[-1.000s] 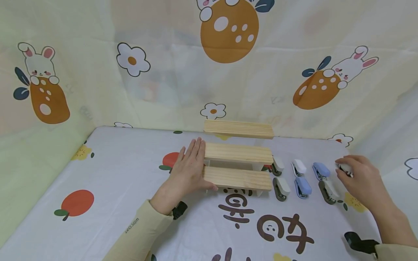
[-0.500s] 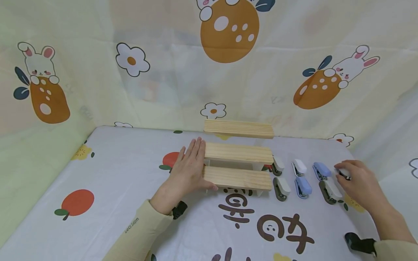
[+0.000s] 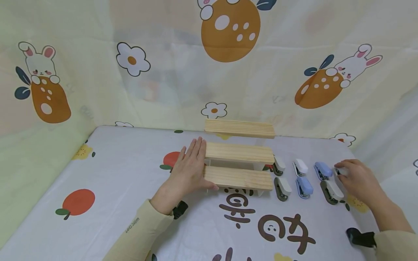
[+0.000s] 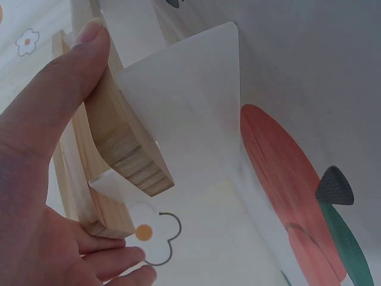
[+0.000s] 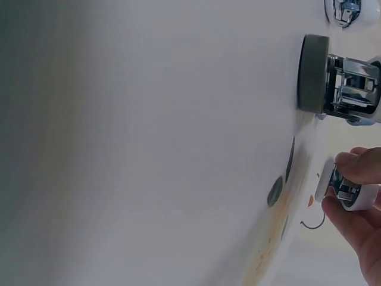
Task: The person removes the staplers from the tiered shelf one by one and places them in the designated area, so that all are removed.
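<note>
My right hand [image 3: 360,181] pinches a small white stapler [image 5: 364,198] between thumb and fingers at the right end of the stapler group; the hand partly covers it in the head view. Closest to that hand are a blue stapler [image 3: 323,170] and a white-and-grey stapler [image 3: 331,192]. My left hand [image 3: 189,166] rests against the left end of a stepped wooden rack. Its fingers lie straight along the middle board [image 3: 240,152], while the thumb touches the front board [image 3: 238,178]. A pale upright support [image 4: 190,101] holds the board in the left wrist view.
Beside the rack's right end stand two white-and-grey staplers, one behind [image 3: 279,165] and one in front [image 3: 282,188]. A white stapler [image 3: 300,167] and a blue stapler [image 3: 304,187] form another column. The rack's back board [image 3: 240,128] sits near the patterned backdrop [image 3: 163,90].
My right hand, still pinching the stapler, has shifted slightly left and turned, so less of the stapler shows. My left hand and the rack stay in place.
</note>
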